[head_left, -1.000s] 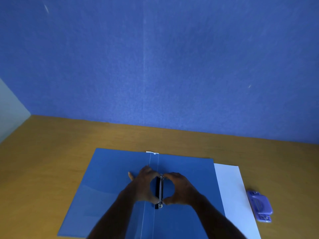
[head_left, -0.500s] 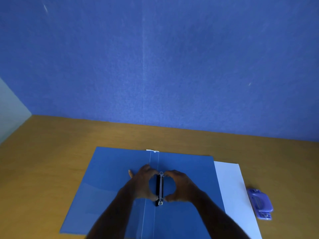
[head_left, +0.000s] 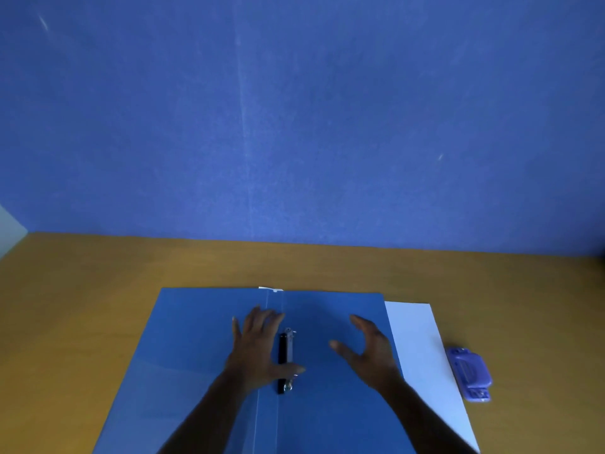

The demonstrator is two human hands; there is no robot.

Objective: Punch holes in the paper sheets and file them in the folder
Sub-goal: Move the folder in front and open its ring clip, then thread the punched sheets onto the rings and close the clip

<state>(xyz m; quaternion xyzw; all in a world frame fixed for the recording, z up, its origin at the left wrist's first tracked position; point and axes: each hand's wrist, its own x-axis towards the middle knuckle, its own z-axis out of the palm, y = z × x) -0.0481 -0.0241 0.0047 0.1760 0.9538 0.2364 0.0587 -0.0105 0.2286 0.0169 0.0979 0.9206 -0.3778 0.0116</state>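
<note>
Folder [head_left: 327, 414] open flat, left hand [head_left: 258, 348] spread on it, right hand [head_left: 370, 352] loosely open

Person, head-cam view: 2 bare forearms w/ hands, entering from btm edge. Left hand [head_left: 258, 347]: 5 digits visible, no rings, no watch, no glove. Right hand [head_left: 368, 350]: same, no jewellery seen. Left forearm [head_left: 203, 417] and right forearm [head_left: 422, 417]: bare to frame edge, no sleeve or cuff in view.
</note>
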